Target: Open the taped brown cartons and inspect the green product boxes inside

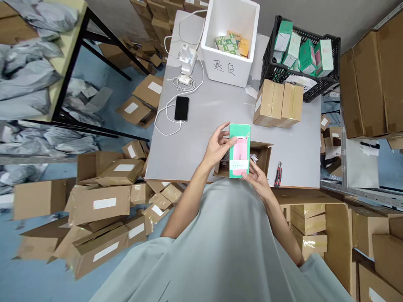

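Observation:
Between my two hands is an upright green product box (240, 144) with a pink device pictured on its front. My left hand (219, 144) grips its upper left side, the thumb lying across the front. Down at the lower right corner, my right hand (256, 178) pinches the box with the thumb in front. Behind and below it stands an open cardboard carton (263, 161) with crumpled paper inside, partly hidden by the box and my hands. A red and black utility knife (278, 174) lies on the grey table (208, 113) to the right of the carton.
A white foam bin (231, 69) holding small packets stands at the back, beside a black crate (267, 63) of green boxes. Two taped cartons (277, 102) sit in front of the crate. A phone (181, 108) charges at left. Cardboard boxes (99, 203) crowd the floor.

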Tool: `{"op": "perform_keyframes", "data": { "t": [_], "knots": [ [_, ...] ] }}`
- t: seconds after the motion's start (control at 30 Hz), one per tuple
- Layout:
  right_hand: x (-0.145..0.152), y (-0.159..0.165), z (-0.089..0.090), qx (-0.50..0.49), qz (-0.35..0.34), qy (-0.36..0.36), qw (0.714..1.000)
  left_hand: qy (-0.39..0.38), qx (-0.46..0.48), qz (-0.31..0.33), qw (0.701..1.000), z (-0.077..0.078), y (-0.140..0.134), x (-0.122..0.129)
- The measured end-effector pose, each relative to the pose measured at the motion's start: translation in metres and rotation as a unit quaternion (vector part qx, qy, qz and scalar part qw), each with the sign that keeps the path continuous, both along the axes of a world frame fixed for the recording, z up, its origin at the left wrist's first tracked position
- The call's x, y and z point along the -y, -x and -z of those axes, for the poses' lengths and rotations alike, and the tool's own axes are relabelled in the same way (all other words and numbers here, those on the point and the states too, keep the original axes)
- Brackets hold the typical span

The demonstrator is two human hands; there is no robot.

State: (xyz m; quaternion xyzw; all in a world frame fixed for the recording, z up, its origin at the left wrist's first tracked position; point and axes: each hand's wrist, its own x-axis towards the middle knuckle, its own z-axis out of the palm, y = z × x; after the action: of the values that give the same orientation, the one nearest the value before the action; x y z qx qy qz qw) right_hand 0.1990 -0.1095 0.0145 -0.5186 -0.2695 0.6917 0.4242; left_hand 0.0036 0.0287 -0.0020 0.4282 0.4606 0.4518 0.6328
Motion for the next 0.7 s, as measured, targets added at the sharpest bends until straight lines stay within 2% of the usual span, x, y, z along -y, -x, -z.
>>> {"op": "perform_keyframes", "data": {
  "t": [0.07, 0.13, 0.27, 0.33, 0.43, 0.57, 0.7],
  "knots": [
    [0.000, -0.002, -0.003, -0.022, 0.004, 0.004, 1.000, 0.036, 0.045, 0.019, 0.998, 0.001, 0.005, 0.003],
    [0.001, -0.005, -0.004, -0.045, 0.007, 0.009, 0.999, 0.083, 0.101, 0.066, 0.989, 0.005, 0.012, 0.009],
    [0.001, -0.007, 0.001, -0.089, 0.015, 0.019, 0.996, 0.173, 0.204, 0.213, 0.940, 0.014, 0.022, 0.031],
    [0.001, -0.006, 0.005, -0.110, 0.011, 0.022, 0.994, 0.199, 0.238, 0.248, 0.918, 0.017, 0.022, 0.044],
    [0.002, -0.009, 0.011, -0.125, -0.007, 0.019, 0.992, 0.216, 0.247, 0.237, 0.915, 0.018, 0.018, 0.059],
    [0.000, -0.025, 0.015, -0.066, -0.067, 0.024, 0.995, 0.204, 0.204, 0.193, 0.938, 0.017, 0.016, 0.063],
    [-0.012, -0.044, 0.014, 0.090, -0.001, -0.021, 0.996, 0.164, 0.134, 0.161, 0.964, 0.016, 0.018, 0.061]
  ]
}}
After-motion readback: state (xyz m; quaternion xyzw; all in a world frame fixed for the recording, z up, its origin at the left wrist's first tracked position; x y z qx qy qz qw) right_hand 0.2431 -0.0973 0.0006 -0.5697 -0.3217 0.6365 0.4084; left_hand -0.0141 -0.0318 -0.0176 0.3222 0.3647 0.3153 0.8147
